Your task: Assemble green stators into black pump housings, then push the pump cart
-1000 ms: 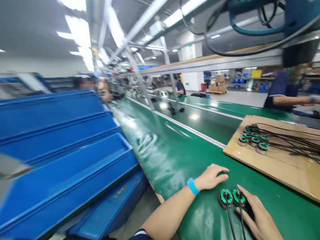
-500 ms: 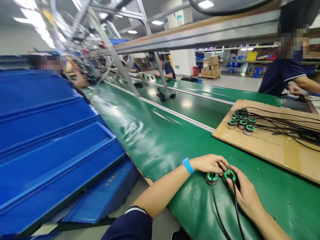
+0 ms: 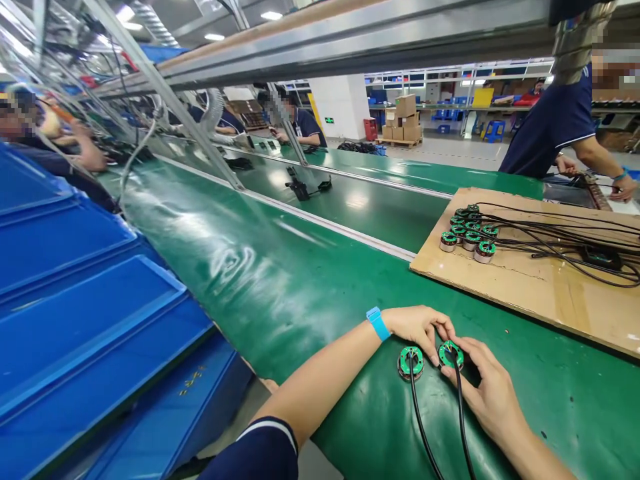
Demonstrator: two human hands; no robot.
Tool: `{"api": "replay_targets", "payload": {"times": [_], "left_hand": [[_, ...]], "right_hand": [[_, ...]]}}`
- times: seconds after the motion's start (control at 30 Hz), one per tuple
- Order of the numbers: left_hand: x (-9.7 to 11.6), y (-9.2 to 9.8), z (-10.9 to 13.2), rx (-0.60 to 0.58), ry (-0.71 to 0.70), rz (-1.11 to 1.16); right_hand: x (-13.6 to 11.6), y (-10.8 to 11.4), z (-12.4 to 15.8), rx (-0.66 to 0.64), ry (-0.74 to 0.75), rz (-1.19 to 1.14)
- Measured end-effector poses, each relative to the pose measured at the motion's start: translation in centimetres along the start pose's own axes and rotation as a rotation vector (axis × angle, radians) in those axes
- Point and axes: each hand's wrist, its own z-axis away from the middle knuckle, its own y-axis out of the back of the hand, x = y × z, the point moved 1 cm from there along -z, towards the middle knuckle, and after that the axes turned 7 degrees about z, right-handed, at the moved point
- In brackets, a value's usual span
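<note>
Two small round green-topped coil parts lie on the green belt (image 3: 280, 280) in front of me, each with a black cable running back toward me. My left hand (image 3: 417, 327), with a blue wristband, rests fingers curled just behind the left coil (image 3: 411, 362). My right hand (image 3: 483, 387) has thumb and fingers closed around the right coil (image 3: 451, 354). The two coils sit close together, a small gap between them.
A cardboard sheet (image 3: 540, 293) at the right carries several more green coils (image 3: 467, 233) and a tangle of black cables. Stacked blue bins (image 3: 85, 313) stand at the left. A person in dark blue (image 3: 560, 127) works across the belt; others sit further along.
My view has swung right and down. My left hand came in beside the coils and my right hand closed round the right one; both coils shifted a little left on the belt.
</note>
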Motion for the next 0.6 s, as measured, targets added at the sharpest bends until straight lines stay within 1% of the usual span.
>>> {"api": "replay_targets", "payload": {"times": [0.13,0.23,0.4,0.6], "left_hand": [[-0.2,-0.2,0.3,0.005,0.003,-0.029],[0.1,-0.5,0.5,0.044,-0.013,-0.081],[0.5,-1.0,0.9,0.099,-0.056,-0.123],[0.1,-1.1,1.2,0.126,-0.062,-0.118]], "right_hand": [[-0.4,0.2,0.0,0.019,0.022,0.035],[-0.7,0.4,0.0,0.042,0.02,0.042],[-1.3,0.5,-0.1,0.048,-0.02,0.031],[-1.5,0.5,-0.2,0.061,-0.051,0.011]]}}
